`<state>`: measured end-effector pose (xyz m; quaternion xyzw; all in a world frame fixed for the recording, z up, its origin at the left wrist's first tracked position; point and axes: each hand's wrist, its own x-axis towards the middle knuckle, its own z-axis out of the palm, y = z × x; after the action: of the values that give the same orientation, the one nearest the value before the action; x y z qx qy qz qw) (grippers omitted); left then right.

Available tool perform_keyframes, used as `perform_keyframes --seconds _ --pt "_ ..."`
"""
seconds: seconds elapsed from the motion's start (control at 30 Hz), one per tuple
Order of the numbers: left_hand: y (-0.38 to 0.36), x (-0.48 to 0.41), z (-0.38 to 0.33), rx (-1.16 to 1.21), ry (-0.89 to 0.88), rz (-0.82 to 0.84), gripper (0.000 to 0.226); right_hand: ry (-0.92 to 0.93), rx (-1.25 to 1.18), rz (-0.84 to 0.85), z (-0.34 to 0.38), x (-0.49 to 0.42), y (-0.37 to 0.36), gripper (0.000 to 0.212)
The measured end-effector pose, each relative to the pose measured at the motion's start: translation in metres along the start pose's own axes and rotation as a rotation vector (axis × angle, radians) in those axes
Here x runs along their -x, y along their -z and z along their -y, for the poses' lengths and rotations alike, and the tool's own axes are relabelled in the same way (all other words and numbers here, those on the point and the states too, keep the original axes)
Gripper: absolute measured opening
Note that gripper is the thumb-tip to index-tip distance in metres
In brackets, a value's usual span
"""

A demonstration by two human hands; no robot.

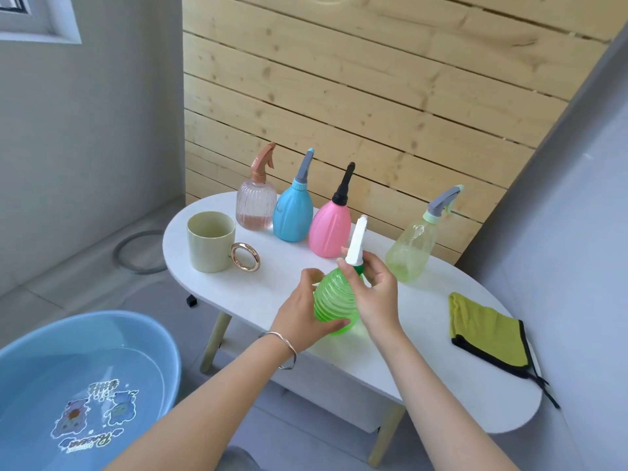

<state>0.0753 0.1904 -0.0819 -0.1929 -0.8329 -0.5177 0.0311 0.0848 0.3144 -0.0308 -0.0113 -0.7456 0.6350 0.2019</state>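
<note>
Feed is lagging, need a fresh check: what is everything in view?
green bottle: 1, green, white nozzle, held at table front
clear spray bottle: 1, pinkish, brown trigger, back left
blue bottle: 1, blue, grey spout, beside it
pink bottle: 1, pink, black spout, next along
pale spray bottle: 1, yellow-green, grey trigger, back right
mug: 1, cream, gold ring handle, table left end
cloth: 1, yellow, black edge, table right end
table: 1, white, centre
basin: 1, blue, water inside, floor left
left hand: 1, grips green bottle's body
right hand: 1, pinches its neck

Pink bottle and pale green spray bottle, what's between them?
Head view: bare white table; the held green bottle's white nozzle rises before the gap.
</note>
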Motion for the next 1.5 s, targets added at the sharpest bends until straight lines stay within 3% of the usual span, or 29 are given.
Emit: perform_keyframes --seconds 0.1,0.27,0.4,0.6,0.73,0.9,1.03,1.17,1.37,1.5 --pt "0.006 -0.001 -0.007 0.019 -0.076 -0.017 0.086 -0.001 0.076 0.151 0.002 0.0 0.01 0.03" --pt "0.005 -0.017 -0.029 0.184 -0.137 -0.071 0.052 0.13 0.283 0.124 0.012 -0.007 0.02 0.021" --pt "-0.001 -0.025 -0.033 0.27 -0.063 -0.194 0.032 0.056 0.143 0.154 0.025 -0.011 0.029 0.022" --pt "-0.005 -0.026 -0.03 0.355 -0.047 -0.243 0.032 -0.006 0.112 0.219 0.026 -0.014 0.035 0.02" --pt "-0.008 -0.024 -0.033 0.389 -0.036 -0.287 0.028 -0.033 0.084 0.149 0.02 -0.008 0.032 0.019" --pt "-0.005 -0.024 -0.03 0.361 -0.039 -0.216 0.018 -0.07 0.149 0.163 0.022 -0.014 0.03 0.018" --pt "0.0 -0.019 -0.02 0.214 -0.083 -0.071 0.044 -0.085 0.173 0.226 0.022 -0.014 0.03 0.018" --pt "0.005 -0.012 -0.002 0.111 -0.013 0.129 0.09 -0.097 0.054 0.098 0.019 -0.006 0.026 0.017" --pt "-0.007 -0.009 -0.006 -0.053 -0.032 -0.003 0.093 0.011 0.06 -0.175 0.005 0.011 0.006 0.017" --pt "-0.01 -0.004 -0.015 0.027 -0.051 0.018 0.098 0.004 -0.017 -0.147 0.004 0.012 0.006 0.015"
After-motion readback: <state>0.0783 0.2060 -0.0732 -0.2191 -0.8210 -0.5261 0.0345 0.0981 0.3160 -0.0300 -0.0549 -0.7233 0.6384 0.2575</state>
